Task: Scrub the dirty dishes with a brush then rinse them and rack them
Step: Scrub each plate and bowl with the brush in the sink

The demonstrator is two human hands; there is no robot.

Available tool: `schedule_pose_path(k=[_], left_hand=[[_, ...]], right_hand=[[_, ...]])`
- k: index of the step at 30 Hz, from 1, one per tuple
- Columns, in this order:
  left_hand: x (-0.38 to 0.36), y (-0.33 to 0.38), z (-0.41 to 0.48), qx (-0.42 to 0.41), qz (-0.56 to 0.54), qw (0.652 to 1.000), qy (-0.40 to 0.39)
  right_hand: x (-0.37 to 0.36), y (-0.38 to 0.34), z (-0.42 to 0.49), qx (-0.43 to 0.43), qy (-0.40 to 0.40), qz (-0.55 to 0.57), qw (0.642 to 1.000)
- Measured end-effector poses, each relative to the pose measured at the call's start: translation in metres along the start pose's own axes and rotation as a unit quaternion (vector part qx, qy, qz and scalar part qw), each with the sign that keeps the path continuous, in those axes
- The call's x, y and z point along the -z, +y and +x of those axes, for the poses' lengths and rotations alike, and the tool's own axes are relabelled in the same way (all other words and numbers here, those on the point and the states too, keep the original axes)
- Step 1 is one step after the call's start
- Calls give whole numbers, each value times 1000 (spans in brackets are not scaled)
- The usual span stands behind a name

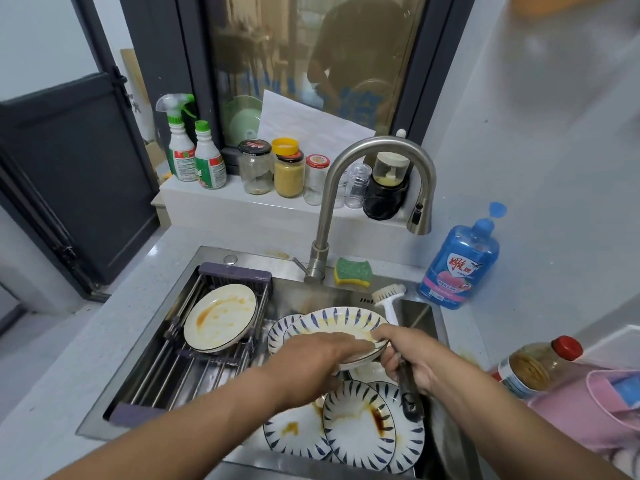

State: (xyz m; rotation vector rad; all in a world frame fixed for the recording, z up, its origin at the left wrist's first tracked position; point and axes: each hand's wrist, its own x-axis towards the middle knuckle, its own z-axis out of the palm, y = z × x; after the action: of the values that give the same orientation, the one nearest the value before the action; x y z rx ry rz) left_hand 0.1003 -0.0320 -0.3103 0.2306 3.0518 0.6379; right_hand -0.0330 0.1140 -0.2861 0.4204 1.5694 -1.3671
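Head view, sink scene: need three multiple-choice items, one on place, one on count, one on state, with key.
1. Where does the sponge lie?
A. on the windowsill
B. on the sink ledge by the tap base
C. on the floor

2. How many plates lie in the rack?
A. one
B. none
C. three

3. What is the right hand doing?
A. hanging open
B. holding the sponge
C. gripping a dark handle, thumb on the raised plate

Key:
1 B, the green-and-yellow sponge sits just right of the tap base.
2 A, a single stained white plate leans there.
3 C, its fingers curl round the handle while the thumb lies on the plate's rim.
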Motion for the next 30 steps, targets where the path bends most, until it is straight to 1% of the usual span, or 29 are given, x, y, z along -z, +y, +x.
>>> schedule_pose_path(k=[1,2,3,4,5,6,7,9,10,11,12,13,14,15,16,18,20,22,26,27,30], left_hand=[[-7,0,4,-1,-6,999,52],[-10,-2,7,18,-30,996,83],[-10,-4,8,57,-84,991,89],[-8,-6,8,105,-161,977,89],[-5,-11,7,150,-245,954,88],[-3,-17,6,185,-317,926,89],[-2,-24,5,208,-367,901,97],[2,-34,1,234,-429,865,115],[3,-36,1,239,-450,852,118],[2,-38,1,243,-469,841,115],[1,-39,2,242,-485,833,112],[0,-39,3,242,-498,825,111],[-2,-38,5,242,-511,816,117],[-2,-38,6,245,-525,805,127],[-2,-38,6,245,-538,794,139],[-2,-39,4,245,-555,780,154],[-1,-40,2,244,-557,779,155],[0,-44,1,247,-550,783,154],[0,-42,4,261,-534,792,142],[0,-40,5,260,-532,795,133],[-3,-33,7,242,-531,803,117]], right_hand=[[-2,-2,-3,6,-5,-17,1000],[-3,-5,-7,20,-7,-47,999],[-2,-8,-11,45,2,-95,994],[4,-12,-16,82,22,-162,983],[9,-15,-23,130,45,-243,960],[15,-17,-31,181,66,-324,926],[22,-19,-38,236,86,-402,881],[31,-22,-54,336,95,-546,762],[30,-22,-63,362,89,-609,700],[26,-22,-73,370,82,-663,645],[20,-20,-81,370,79,-708,596],[14,-18,-86,370,81,-737,560],[10,-16,-88,375,86,-753,534],[9,-16,-87,382,98,-755,524],[13,-19,-82,385,114,-748,528],[28,-29,-69,362,141,-730,562],[41,-36,-62,320,147,-728,588],[42,-35,-63,308,142,-733,590],[21,-29,-76,363,112,-730,568],[13,-26,-79,381,104,-732,556],[-3,-16,-84,415,93,-753,503]])
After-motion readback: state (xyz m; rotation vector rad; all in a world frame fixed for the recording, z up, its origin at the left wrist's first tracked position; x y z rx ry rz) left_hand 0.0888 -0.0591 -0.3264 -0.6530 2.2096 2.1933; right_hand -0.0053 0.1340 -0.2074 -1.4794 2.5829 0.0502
